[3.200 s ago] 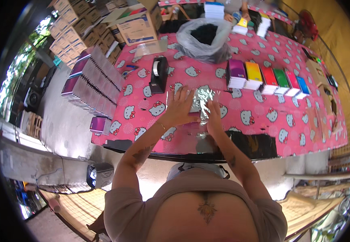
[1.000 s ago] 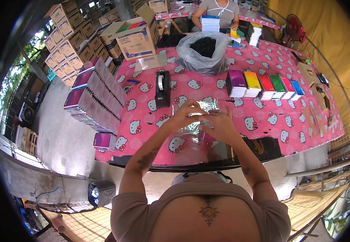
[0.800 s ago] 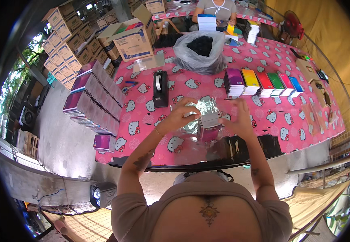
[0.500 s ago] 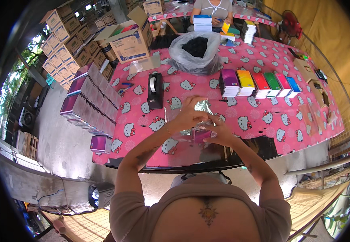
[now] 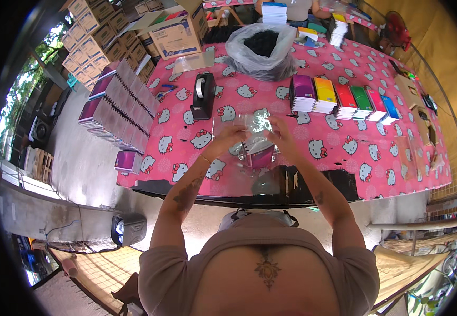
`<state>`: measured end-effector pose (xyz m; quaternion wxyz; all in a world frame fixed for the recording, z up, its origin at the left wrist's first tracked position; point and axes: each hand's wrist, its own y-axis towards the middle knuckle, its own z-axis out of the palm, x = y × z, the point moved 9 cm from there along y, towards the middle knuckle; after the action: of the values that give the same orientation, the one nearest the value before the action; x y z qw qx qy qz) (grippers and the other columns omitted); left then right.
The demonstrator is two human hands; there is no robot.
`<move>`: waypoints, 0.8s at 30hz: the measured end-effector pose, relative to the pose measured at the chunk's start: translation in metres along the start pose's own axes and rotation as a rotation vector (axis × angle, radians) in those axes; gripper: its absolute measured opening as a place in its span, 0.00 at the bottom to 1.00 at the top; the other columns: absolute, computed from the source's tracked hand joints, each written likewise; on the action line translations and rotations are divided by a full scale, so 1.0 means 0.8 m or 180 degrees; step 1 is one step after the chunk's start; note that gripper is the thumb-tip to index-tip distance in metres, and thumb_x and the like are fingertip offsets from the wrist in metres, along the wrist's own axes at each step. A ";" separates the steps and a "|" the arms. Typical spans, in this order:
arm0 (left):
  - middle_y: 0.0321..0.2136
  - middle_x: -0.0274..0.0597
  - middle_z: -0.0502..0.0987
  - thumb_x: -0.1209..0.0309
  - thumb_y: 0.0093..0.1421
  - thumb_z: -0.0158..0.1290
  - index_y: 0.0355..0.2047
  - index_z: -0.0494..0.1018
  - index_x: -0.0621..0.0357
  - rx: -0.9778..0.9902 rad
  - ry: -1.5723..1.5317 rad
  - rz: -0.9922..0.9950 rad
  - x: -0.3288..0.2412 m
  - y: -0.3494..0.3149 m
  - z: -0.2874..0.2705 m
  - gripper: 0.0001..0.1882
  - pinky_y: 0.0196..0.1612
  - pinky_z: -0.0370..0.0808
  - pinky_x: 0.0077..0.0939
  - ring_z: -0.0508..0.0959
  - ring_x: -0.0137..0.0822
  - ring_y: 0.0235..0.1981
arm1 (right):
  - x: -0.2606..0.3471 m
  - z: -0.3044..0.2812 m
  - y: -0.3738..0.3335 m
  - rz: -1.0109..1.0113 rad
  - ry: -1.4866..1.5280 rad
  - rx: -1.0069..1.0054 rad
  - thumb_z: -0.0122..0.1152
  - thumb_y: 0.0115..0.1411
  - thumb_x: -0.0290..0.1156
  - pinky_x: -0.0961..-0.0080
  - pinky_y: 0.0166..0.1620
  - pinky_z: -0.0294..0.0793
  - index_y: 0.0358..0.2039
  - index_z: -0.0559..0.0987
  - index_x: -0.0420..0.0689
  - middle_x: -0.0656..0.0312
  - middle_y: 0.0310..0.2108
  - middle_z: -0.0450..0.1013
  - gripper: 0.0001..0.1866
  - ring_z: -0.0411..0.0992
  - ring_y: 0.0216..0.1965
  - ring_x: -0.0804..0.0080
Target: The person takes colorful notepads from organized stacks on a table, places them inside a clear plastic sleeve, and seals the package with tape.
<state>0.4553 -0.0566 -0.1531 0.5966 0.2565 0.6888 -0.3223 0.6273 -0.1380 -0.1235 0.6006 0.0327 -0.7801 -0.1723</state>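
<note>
- Purple notebook stack (image 5: pixel 261 159): on the table (image 5: pixel 339 164) nr its front edge, btwn & just below my hands, dark spiral on its L side, clear plastic (image 5: pixel 260 122) about it.
- L hand (image 5: pixel 232 137): fingers bent, at the plastic's L part; can't tell if pinched tight.
- R hand (image 5: pixel 282 138): fingers at the plastic's R part, nr top of stack; can't tell if gripping or just touching.
- Tape dispenser (image 5: pixel 202 98): black, w/ a pale roll, beyond L hand.
- Notebook row (image 5: pixel 324 96): beyond R hand; purple, yellow, red, green, pink, blue, L to R.
- Plastic bag (image 5: pixel 249 67): w/ black stuff in it, farther back, mid-table.
- Spiral notebook piles (image 5: pixel 119 108): tall, at table's L side.
- Cardboard box (image 5: pixel 180 36): flaps up, colored items inside, back L.
- Co-worker (image 5: pixel 298 10): across the table, partly cut off.
</note>
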 end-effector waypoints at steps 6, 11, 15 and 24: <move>0.45 0.41 0.79 0.61 0.63 0.59 0.58 0.70 0.65 -0.0016 -0.0056 0.0555 -0.024 -0.005 0.021 0.28 0.46 0.74 0.24 0.77 0.29 0.42 | -0.038 0.033 0.035 0.0962 0.0738 0.1308 0.69 0.59 0.42 0.74 0.50 0.71 0.49 0.75 0.42 0.59 0.54 0.69 0.23 0.72 0.48 0.72; 0.42 0.41 0.81 0.63 0.61 0.61 0.58 0.72 0.60 -0.0354 0.1274 0.0075 -0.035 -0.009 0.035 0.27 0.41 0.74 0.27 0.76 0.25 0.38 | -0.051 0.008 0.026 0.0577 0.1081 0.1353 0.73 0.54 0.36 0.71 0.55 0.69 0.56 0.69 0.44 0.57 0.55 0.69 0.32 0.70 0.52 0.70; 0.48 0.43 0.79 0.58 0.60 0.61 0.56 0.75 0.54 -0.0560 0.1573 0.0436 -0.023 -0.042 0.010 0.26 0.44 0.76 0.29 0.78 0.27 0.43 | 0.054 0.037 0.004 -0.0239 0.0615 0.1702 0.76 0.50 0.37 0.66 0.60 0.66 0.65 0.61 0.46 0.53 0.57 0.69 0.45 0.69 0.57 0.64; 0.52 0.41 0.77 0.66 0.58 0.60 0.49 0.78 0.49 -0.0670 0.2947 0.1792 -0.101 -0.084 0.070 0.18 0.46 0.75 0.43 0.77 0.46 0.49 | 0.068 0.011 -0.026 -0.0899 -0.0785 0.0739 0.72 0.51 0.27 0.65 0.46 0.74 0.50 0.78 0.44 0.53 0.44 0.77 0.24 0.77 0.42 0.56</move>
<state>0.4549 -0.1408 -0.0684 0.3169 0.4847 0.8125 0.0667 0.6008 -0.1694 -0.0813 0.4628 0.1892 -0.8499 -0.1664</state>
